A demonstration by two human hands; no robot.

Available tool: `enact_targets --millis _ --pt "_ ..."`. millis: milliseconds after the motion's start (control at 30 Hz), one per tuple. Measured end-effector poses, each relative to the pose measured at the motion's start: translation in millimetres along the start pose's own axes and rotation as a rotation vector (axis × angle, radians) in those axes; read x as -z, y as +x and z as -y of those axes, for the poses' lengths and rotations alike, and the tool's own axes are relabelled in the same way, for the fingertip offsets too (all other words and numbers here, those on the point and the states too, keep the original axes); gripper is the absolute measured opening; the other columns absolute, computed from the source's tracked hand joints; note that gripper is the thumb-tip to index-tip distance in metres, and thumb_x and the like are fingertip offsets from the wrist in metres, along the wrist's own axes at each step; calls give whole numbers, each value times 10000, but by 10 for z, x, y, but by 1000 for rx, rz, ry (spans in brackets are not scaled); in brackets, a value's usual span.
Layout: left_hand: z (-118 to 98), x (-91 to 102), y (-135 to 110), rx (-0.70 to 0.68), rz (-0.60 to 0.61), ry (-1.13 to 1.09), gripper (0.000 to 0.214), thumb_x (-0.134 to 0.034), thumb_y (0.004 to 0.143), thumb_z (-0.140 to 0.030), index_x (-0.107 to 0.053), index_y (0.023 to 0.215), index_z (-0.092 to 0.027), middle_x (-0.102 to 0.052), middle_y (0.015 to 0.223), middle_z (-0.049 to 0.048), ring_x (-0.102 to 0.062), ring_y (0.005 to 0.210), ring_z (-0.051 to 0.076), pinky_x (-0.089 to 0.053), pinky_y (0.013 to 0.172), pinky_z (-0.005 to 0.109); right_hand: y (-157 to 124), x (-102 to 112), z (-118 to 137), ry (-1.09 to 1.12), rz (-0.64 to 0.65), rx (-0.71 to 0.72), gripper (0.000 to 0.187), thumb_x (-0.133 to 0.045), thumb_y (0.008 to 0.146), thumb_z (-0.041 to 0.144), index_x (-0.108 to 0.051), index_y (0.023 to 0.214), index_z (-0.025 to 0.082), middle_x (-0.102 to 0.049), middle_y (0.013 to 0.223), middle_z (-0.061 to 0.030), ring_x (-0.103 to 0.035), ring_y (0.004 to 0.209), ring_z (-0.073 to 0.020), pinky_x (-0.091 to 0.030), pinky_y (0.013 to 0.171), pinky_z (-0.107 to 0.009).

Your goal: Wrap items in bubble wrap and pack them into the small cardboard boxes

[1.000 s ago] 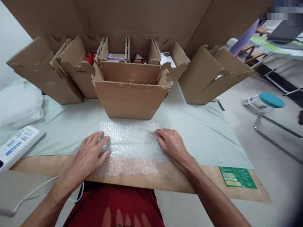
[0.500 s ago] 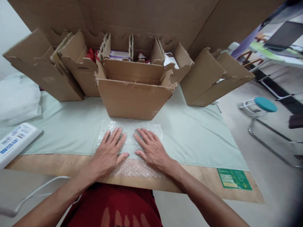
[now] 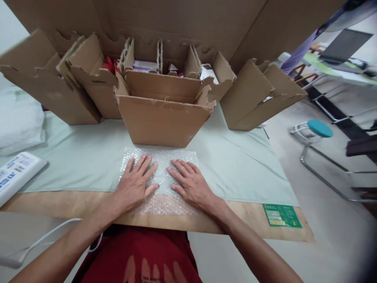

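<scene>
A sheet of bubble wrap (image 3: 160,157) lies flat at the near edge of the table, half on the pale green cloth (image 3: 235,165) and half on bare wood. My left hand (image 3: 135,184) rests palm down on its left half with the fingers stretched out. My right hand (image 3: 190,184) lies flat on its right half, fingers spread too. The two hands sit close together near the middle of the sheet. Neither hand holds anything.
An open cardboard box (image 3: 161,118) stands just behind the sheet, with more cardboard bins (image 3: 88,86) around it holding small packs. A white power strip (image 3: 14,175) lies at the left. A green label (image 3: 281,215) is stuck on the wood at right. A teal stool (image 3: 319,129) stands on the floor.
A second ago my hands were at the sheet's outer edges with fingers curled. They have slid inward to the middle and flattened out on the bubble wrap.
</scene>
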State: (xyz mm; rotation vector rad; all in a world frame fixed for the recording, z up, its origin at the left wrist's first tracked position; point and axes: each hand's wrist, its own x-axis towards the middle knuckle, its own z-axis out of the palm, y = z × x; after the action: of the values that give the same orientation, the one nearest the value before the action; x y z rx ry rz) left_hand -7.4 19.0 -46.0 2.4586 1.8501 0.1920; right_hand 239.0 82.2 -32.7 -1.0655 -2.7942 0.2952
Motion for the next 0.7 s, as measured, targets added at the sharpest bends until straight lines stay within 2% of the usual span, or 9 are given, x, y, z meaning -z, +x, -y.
enact_targets --millis 100,167,267,333,400,467,533,633,700 --pt "179 42 -190 90 -44 1 512 -489 988 -402 -508 1446 -176 -446 1597 192 -367 1512 366 -281 1217 617 -271 46 -235 -13 -85 -111 421 -576 988 327 -604 1392 212 -555 1526 -144 -497 1420 -351 -430 1120 -591" --pt "250 107 -358 70 -94 -34 468 -478 993 -396 -552 1400 -178 -466 1582 190 -367 1512 362 -294 1217 607 -583 139 -353 25 -137 -131 404 -571 974 301 -620 1363 204 -600 1475 -150 -520 1397 -349 -456 1081 -597" --pt "212 199 -516 -80 -70 -144 507 -521 982 -469 -553 1414 -206 -424 1620 152 -337 1528 351 -304 1225 593 -975 285 -289 132 -40 -13 496 -624 931 326 -577 1417 238 -573 1507 -134 -514 1405 -331 -486 1062 -570" --pt "135 226 -538 -158 -3 -192 581 -585 941 -536 -543 1436 -235 -415 1631 128 -347 1524 347 -309 1227 595 -1084 298 -130 161 31 30 571 -679 892 355 -560 1439 242 -531 1546 -141 -509 1409 -342 -494 1059 -568" --pt "67 222 -528 -185 45 -195 631 -646 892 -559 -555 1430 -241 -430 1621 129 -368 1511 356 -296 1229 613 -1075 225 21 138 -6 13 465 -675 898 302 -628 1356 237 -575 1504 -148 -550 1369 -345 -513 1030 -560" --pt "40 209 -526 -187 60 -180 670 -695 848 -534 -558 1431 -234 -430 1619 140 -374 1506 369 -278 1232 628 -999 116 104 108 -130 -10 305 -597 936 172 -696 1215 245 -672 1391 -129 -623 1285 -315 -539 978 -526" --pt "64 206 -554 -181 52 -169 699 -714 824 -486 -536 1454 -242 -431 1619 136 -379 1504 371 -270 1233 632 -907 42 120 129 -265 -1 310 -532 944 75 -711 1124 252 -744 1267 -95 -684 1189 -276 -555 935 -487" --pt "182 241 -630 -156 0 -190 588 -635 869 -343 -539 1444 -271 -531 1552 101 -472 1452 324 -286 1236 603 -795 79 88 254 -411 -11 273 -534 942 82 -702 1079 249 -791 1094 -69 -741 1019 -244 -572 873 -452" --pt "278 282 -660 -95 -78 -253 443 -538 908 -246 -617 1342 -280 -677 1396 66 -609 1324 274 -351 1217 556 -737 175 58 331 -452 -106 203 -551 954 142 -702 1039 248 -790 967 -59 -746 904 -231 -586 815 -422"
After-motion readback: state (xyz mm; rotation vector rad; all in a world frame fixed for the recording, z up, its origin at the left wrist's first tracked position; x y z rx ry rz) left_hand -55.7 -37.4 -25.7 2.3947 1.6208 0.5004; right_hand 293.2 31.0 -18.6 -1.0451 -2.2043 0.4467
